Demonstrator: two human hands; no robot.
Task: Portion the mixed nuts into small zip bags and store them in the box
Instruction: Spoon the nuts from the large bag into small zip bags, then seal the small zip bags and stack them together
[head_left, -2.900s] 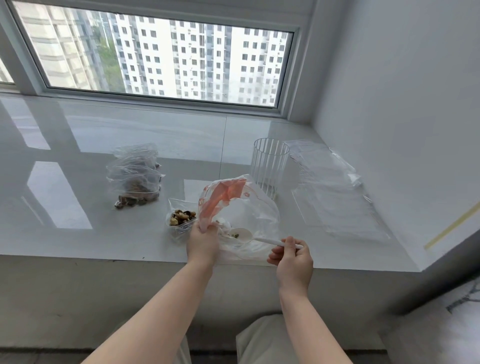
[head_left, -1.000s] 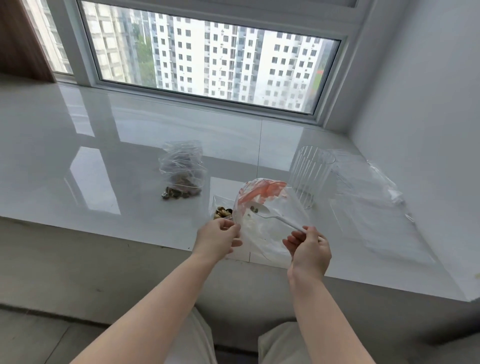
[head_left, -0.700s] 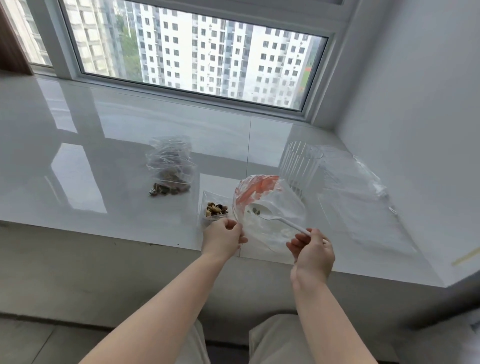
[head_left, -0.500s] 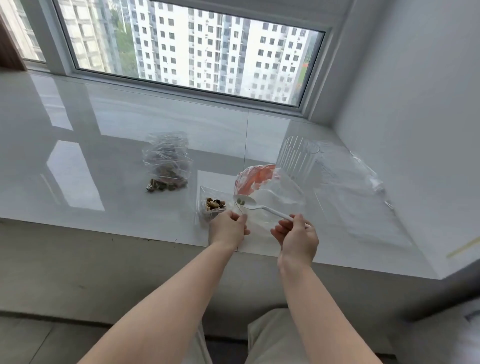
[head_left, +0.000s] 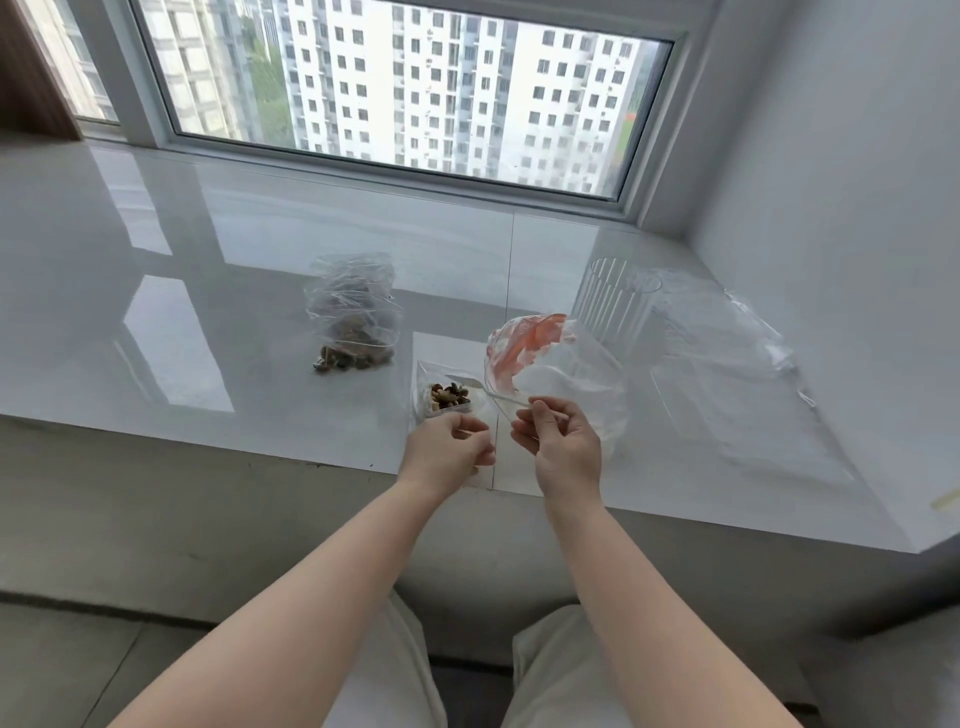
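Left hand is at the ledge's front edge, fingers curled and pinching the near rim of the small zip bag. That bag stands open on the ledge just beyond the hand and holds a modest heap of mixed nuts

Right hand is beside the left, apart from it, thumb and fingers pinched on the handle of a white spoon. The spoon's bowl reaches left over the mouth of the small bag; whether it carries nuts cannot be told

Behind the right hand lies a large clear bag with an orange-red patch, crumpled and nearly empty as far as can be seen. A clear ribbed box stands upright behind it, just beside. Filled bags sit in a pile to the left, well apart. Flat clear plastic lies at the right, near the wall. A window runs along the back
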